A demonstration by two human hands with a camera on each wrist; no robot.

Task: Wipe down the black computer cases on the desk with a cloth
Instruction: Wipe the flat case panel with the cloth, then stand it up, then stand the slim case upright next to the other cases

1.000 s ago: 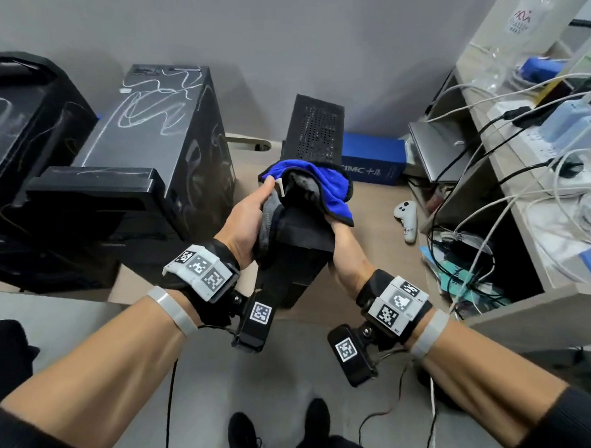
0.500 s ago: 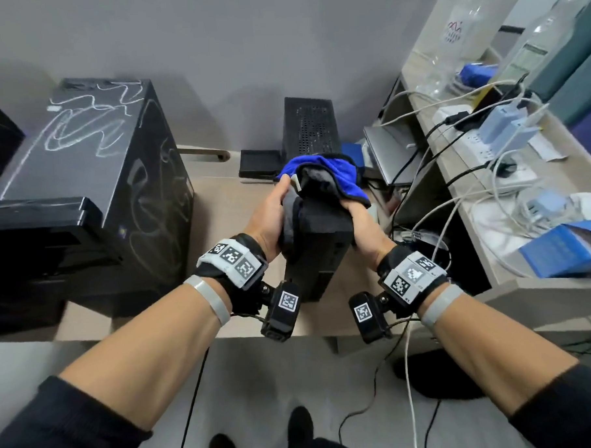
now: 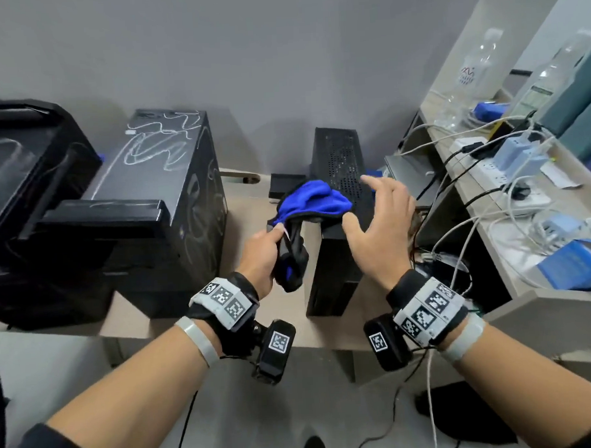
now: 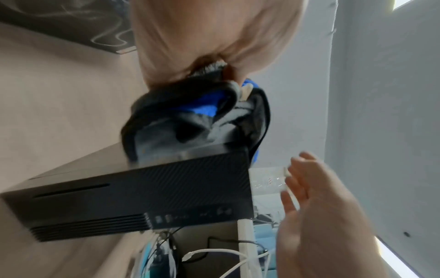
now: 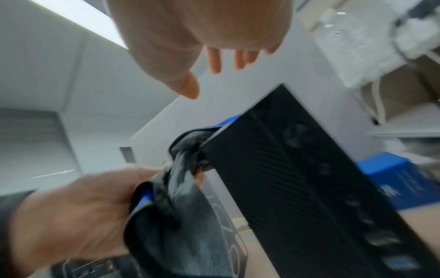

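Grey wall stands behind a pale wood-toned table (image 3: pixel 253 208) carrying several black machines. At far left sits a glossy black unit (image 3: pixel 25 188), then a big matte tower case (image 3: pixel 170 182) whose top and side are scribbled with pale dusty smears, so it looks not yet wiped. Next comes the left hand (image 3: pixel 261 255), its grip closed round a bunched cloth (image 3: pixel 312 202), soft fleecy microfibre, blue on one face and dark grey on the other, draped over the near top corner of the slim small computer case (image 3: pixel 339 252). That case stands upright on the table, boxy, with a perforated top and a finely ribbed front.

Half a second ago both hands clasped this case through the cloth; now the right hand (image 3: pixel 379 227) has let go and hovers just beside it, fingers spread and holding nothing, while the left alone keeps the cloth. I judge that the wiping of the slim case is ending or the cloth is being regathered.

Further right, a raised shelf (image 3: pixel 513 282) holds white cables, power strips and clear plastic bottles.
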